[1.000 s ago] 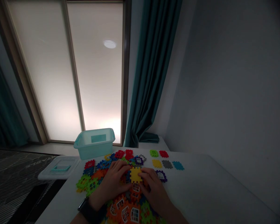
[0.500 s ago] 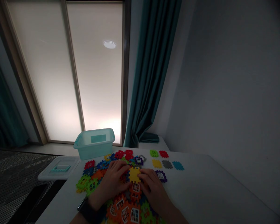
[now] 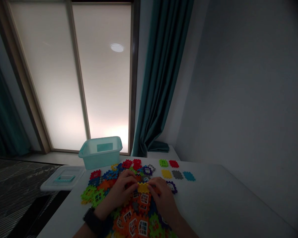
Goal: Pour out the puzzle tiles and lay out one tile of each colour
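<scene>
Yellow tile (image 3: 143, 187) tipped up from flat, now edge-on between left hand (image 3: 119, 193) and right hand (image 3: 162, 195)

Both hands have closed in, fingers pinching the tile from either side, directly above a heap of interlocking tiles (image 3: 139, 215). Orange window tiles (image 3: 139, 228) lie nearest the person, under the wrists, and a black wristband (image 3: 95, 221) circles the left wrist. A purple tile (image 3: 172, 187) sits just beside the right hand. Past the heap, five loose tiles rest apart on the tabletop (image 3: 213, 198): green, red, yellow, gray and teal. A pale teal tub (image 3: 100, 152) stands behind the heap, before the glowing window (image 3: 101, 82), its lid (image 3: 63, 178) off to the left by the tabletop's edge. A dark teal curtain (image 3: 161, 82) hangs right of the window.
</scene>
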{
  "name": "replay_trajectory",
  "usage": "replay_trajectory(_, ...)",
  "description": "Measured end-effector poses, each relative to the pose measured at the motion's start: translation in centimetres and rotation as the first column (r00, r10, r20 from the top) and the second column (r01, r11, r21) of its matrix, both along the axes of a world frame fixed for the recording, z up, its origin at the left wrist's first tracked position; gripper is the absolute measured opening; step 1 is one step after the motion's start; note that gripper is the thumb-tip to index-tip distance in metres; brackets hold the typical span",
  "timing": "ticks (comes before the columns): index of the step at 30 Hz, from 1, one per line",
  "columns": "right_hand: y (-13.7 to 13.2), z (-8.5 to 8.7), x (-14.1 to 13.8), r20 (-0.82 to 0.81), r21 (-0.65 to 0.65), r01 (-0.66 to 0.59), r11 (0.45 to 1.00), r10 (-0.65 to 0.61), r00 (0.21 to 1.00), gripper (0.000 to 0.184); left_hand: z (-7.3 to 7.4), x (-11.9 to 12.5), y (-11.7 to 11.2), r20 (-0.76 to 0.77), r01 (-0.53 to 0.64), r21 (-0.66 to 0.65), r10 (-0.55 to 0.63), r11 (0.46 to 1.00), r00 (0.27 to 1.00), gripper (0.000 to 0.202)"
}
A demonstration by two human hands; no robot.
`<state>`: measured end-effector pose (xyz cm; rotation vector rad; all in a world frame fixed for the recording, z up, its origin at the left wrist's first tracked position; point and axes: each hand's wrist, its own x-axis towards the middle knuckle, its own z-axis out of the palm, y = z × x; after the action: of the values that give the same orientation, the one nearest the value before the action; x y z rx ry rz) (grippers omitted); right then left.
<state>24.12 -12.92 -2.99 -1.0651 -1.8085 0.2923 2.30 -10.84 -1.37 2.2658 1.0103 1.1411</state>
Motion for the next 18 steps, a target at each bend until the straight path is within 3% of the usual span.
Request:
replay_trajectory(3,0.1,0.5,-0.4,-0.147,-0.259,-0.036,0.965,-0.003,0.989,0.033,-0.1,0.2,0.0,0.046,0.003,-0.068,0.001,0.998,0.999,0.023)
replay_trajectory(6,0.1,0.9,-0.4,-0.275,-0.402,-0.122,0.908,0.007,0.961,0.037,-0.3,0.4,0.1,0.058,0.012,-0.122,-0.005,0.992,0.998,0.025)
replay_trajectory(13,0.3,1.2,-0.6,-0.355,-0.465,-0.17,0.869,-0.007,0.935,0.036,-0.7,0.4,0.4,0.078,0.025,-0.178,-0.011,0.984,0.997,0.031)
replay_trajectory(18,0.5,1.2,-0.4,-0.243,-0.412,-0.075,0.908,-0.03,0.969,0.033,-0.9,0.4,0.6,0.112,0.048,-0.243,-0.021,0.969,0.994,0.034)
